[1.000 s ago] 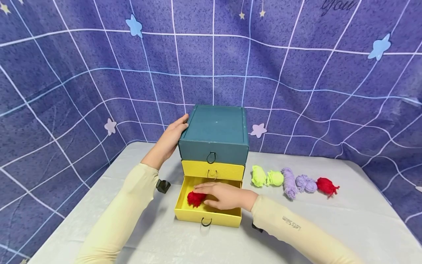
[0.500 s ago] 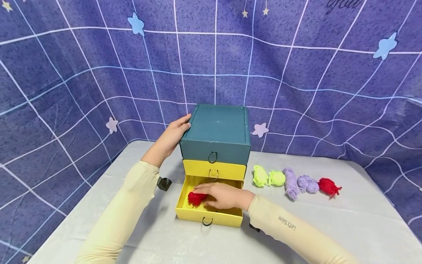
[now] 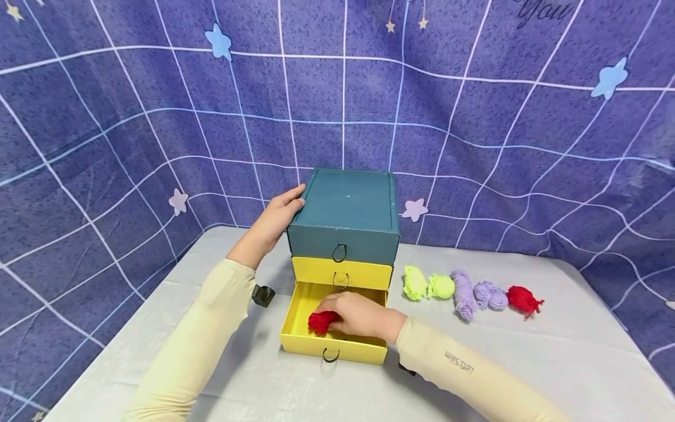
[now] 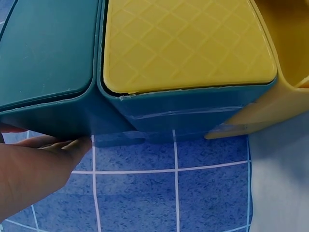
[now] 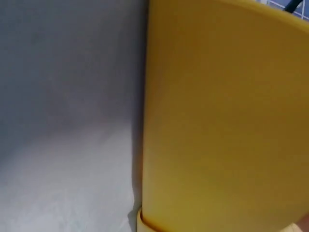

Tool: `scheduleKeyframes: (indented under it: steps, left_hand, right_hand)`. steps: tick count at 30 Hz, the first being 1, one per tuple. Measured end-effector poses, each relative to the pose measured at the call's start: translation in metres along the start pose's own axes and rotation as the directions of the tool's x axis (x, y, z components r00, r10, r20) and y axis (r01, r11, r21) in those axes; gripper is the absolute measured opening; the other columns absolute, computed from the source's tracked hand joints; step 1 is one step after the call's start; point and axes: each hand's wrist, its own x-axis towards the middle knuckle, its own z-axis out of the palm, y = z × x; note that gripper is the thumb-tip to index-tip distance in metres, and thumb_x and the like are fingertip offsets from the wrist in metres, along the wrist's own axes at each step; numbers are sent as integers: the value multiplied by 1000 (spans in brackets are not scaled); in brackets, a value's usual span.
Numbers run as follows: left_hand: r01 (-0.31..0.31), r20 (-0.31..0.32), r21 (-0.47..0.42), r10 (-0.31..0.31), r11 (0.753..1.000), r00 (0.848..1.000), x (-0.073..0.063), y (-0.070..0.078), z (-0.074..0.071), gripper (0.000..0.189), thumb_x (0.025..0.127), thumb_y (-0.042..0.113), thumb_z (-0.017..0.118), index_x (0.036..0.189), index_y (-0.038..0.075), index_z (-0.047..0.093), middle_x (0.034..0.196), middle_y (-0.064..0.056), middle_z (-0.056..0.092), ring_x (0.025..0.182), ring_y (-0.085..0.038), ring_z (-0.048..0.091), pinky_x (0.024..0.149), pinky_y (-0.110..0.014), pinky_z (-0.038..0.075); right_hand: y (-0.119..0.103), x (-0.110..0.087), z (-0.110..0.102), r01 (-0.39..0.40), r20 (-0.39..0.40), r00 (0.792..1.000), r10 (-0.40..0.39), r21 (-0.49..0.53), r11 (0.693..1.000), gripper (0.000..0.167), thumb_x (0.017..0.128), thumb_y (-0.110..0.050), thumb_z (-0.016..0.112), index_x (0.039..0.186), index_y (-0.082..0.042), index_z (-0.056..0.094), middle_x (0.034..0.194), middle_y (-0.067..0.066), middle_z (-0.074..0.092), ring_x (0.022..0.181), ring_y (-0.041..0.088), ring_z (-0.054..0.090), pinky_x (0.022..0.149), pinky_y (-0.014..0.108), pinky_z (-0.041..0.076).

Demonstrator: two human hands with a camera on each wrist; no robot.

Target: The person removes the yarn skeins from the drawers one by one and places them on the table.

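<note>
In the bottom yellow drawer [image 3: 358, 353], pulled out from the drawer unit [image 3: 350, 199], my right hand [image 3: 361, 316] grips a small red yarn bundle [image 3: 320, 322]. Its fingers curl over the yarn, and part of the bundle is hidden under them. My left hand [image 3: 275, 215] rests against the left side of the unit's teal top, fingers extended. The left wrist view also has this left hand [image 4: 36, 166] touching the teal side wall. Mostly the outside of the yellow drawer wall [image 5: 217, 121] fills the right wrist view; the yarn is out of sight there.
Right of the unit lie lime yarn bundles [image 3: 415, 282], purple yarn bundles [image 3: 463, 296] and another red yarn bundle [image 3: 524, 299], in a row on the grey-white tabletop [image 3: 474, 346]. The middle yellow drawer [image 3: 316, 271] is closed. A blue-purple gridded curtain [image 3: 337, 88] hangs behind.
My right hand's fingers have closed round the red yarn in the drawer, and it has shifted slightly to the right. My left hand has stayed against the unit.
</note>
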Motion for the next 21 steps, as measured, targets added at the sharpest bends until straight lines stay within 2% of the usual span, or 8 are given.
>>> scheduleKeyframes:
  steps: [11, 21]
  left_hand:
    - [15, 17, -36, -15, 999, 1000, 1, 0, -1, 53, 105, 20, 36, 155, 17, 19, 160, -4, 14, 145, -21, 16, 116, -40, 22]
    - [29, 21, -57, -28, 998, 999, -1, 0, -1, 53, 105, 22, 37, 155, 18, 19, 160, -4, 13, 144, -23, 18, 115, -41, 25]
  right_hand:
    - [5, -20, -18, 49, -66, 997, -46, 45, 998, 32, 86, -11, 74, 116, -5, 68, 108, 3, 69, 97, 11, 63, 85, 17, 49]
    - [6, -43, -32, 17, -108, 994, -5, 112, 994, 36, 87, -13, 72, 122, -5, 66, 114, 5, 68, 102, 12, 63, 87, 20, 50]
